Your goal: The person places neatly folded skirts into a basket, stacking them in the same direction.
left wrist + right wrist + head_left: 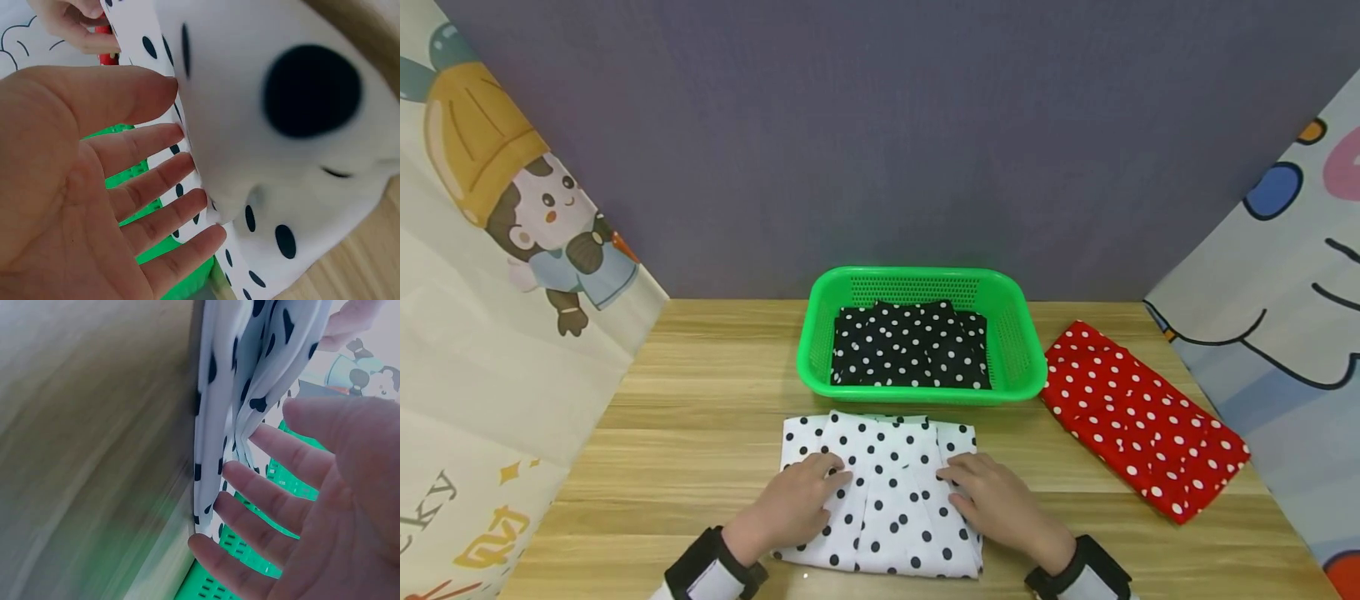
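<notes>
Nearest: black wrist straps (pixel 715 562), one behind each hand. Left hand (pixel 797 502): fingers loosely extended, tips on the cloth, no grasp. Right hand (pixel 1000 504): same, fingers relaxed and resting against the cloth, nothing clenched. White dotted cloth (pixel 891 508), folded, lies flat on the table (pixel 670 425), between and under the two hands, its near edge toward the wrists. Right wrist view shows its layers gaping beside that hand's fingertips, so the stack looks loose. Main risk, in my judgement: a sideways push from either hand could slide the top layer over the lower ones and skew the folds. Uneven pressure might ruck the middle panel; lifting by the top layer alone would probably let the rest drop open.

Off to the right of the right hand, slightly farther: red dotted cloth (pixel 1146 425), folded, lying at a slant. A wide sweep of that arm could knock it crooked.

Ahead of both hands, just past the white cloth's far edge: green basket (pixel 925 394), with black dotted cloth (pixel 910 346) inside. Shoving the white cloth forward might catch the basket, because the gap is small, and crumple that edge.
</notes>
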